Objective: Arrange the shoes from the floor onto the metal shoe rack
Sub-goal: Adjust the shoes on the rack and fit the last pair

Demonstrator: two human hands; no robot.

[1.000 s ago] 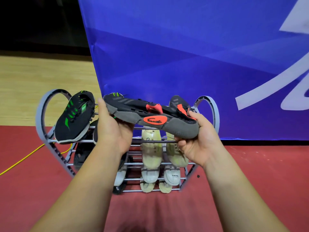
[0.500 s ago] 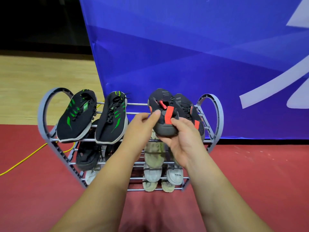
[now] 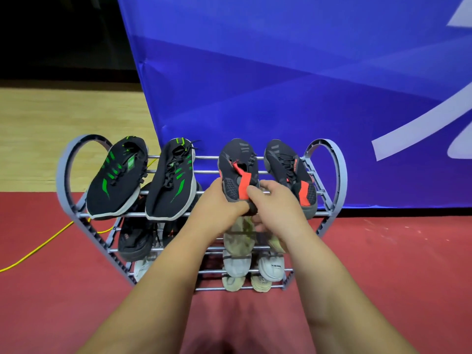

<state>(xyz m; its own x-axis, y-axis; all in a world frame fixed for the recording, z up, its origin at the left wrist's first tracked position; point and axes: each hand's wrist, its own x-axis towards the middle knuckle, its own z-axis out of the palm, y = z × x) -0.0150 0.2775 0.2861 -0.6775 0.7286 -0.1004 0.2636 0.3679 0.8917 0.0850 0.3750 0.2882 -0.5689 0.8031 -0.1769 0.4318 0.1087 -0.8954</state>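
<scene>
The pair of red-trimmed shoes, bunched together in both hands half a second ago, now sits apart on the rack's (image 3: 74, 159) top tier. The right red shoe (image 3: 290, 172) lies free on the bars at the right end. The left red shoe (image 3: 236, 172) lies just beside it, and both hands still hold its near end. The left hand (image 3: 219, 201) curls round that end from the left. The right hand (image 3: 277, 209) pinches it from the right, thumb on top by the red band and fingers tucked beneath. Both shoes slope up towards the blue banner (image 3: 281, 85) behind.

Two green-trimmed sneakers (image 3: 116, 180) fill the left half of the same tier, side by side and tilted the same way. On the lower tiers are a black shoe (image 3: 132, 242) on the left and pale shoes (image 3: 237, 264) on the right, partly hidden by the forearms. The rack stands on a red floor (image 3: 383, 264), and a yellow cable (image 3: 38, 249) runs off to the left.
</scene>
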